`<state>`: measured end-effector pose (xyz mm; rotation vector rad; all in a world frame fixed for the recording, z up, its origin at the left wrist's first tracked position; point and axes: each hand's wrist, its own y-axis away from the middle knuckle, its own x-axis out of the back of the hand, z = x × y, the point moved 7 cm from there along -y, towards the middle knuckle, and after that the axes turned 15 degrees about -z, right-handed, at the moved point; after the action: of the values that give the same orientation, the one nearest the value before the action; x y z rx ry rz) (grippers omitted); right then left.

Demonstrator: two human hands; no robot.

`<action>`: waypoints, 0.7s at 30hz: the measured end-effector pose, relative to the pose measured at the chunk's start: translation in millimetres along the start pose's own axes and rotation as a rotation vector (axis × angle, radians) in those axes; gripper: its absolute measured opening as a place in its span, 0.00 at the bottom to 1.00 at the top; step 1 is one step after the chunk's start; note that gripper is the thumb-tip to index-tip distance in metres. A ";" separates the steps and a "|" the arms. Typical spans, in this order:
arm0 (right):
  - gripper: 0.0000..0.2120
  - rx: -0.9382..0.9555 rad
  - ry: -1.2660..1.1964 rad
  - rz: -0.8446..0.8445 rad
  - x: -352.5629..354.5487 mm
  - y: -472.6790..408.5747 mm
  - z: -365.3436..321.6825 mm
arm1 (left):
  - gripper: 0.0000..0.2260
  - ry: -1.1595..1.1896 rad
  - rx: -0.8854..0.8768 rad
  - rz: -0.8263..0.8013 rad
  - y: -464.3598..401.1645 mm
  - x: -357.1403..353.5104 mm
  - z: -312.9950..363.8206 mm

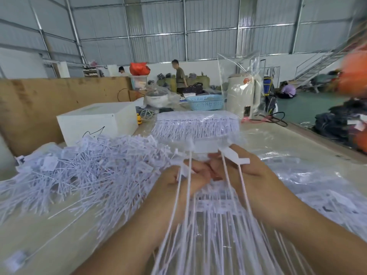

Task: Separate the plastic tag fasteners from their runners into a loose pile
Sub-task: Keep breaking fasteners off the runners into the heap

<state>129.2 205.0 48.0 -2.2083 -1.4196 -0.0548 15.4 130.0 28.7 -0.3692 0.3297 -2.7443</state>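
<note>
fasteners (224, 167) gripped between both hands (210, 171)

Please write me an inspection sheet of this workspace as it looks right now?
Surface: table covered in clear plastic sheeting.
Job's things: loose pile of separated fasteners at left; packed bundle behind the hands.
Clutter: white box, blue basket, cooker pot.
Grippers: left hand and right hand both grip a strip of fasteners.
Cables: black cable at the far edge.
Surroundings: warehouse, people working behind.
</note>
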 end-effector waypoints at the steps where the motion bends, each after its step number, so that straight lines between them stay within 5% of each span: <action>1: 0.12 0.010 0.005 0.020 4.3 0.1 1.2 | 0.04 -0.012 -0.045 -0.006 7.4 0.9 5.5; 7: 0.09 -0.095 0.581 0.202 49.7 7.0 -5.9 | 0.02 -0.040 -0.029 0.241 19.8 51.0 8.6; 11: 0.05 -0.423 0.859 0.076 59.8 4.8 8.1 | 0.12 -0.347 0.004 0.040 18.3 51.3 9.3; 17: 0.12 -0.494 0.864 -0.006 65.1 9.8 5.8 | 0.10 -0.645 0.141 -0.211 19.5 48.7 -11.1; 21: 0.32 -0.438 0.656 -0.369 37.6 12.5 12.6 | 0.06 -0.785 0.227 -0.252 19.9 43.5 -22.6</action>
<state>154.0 238.0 43.4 -1.9114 -1.4757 -1.1968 -24.4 99.8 11.3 -1.4252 -0.2461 -2.5611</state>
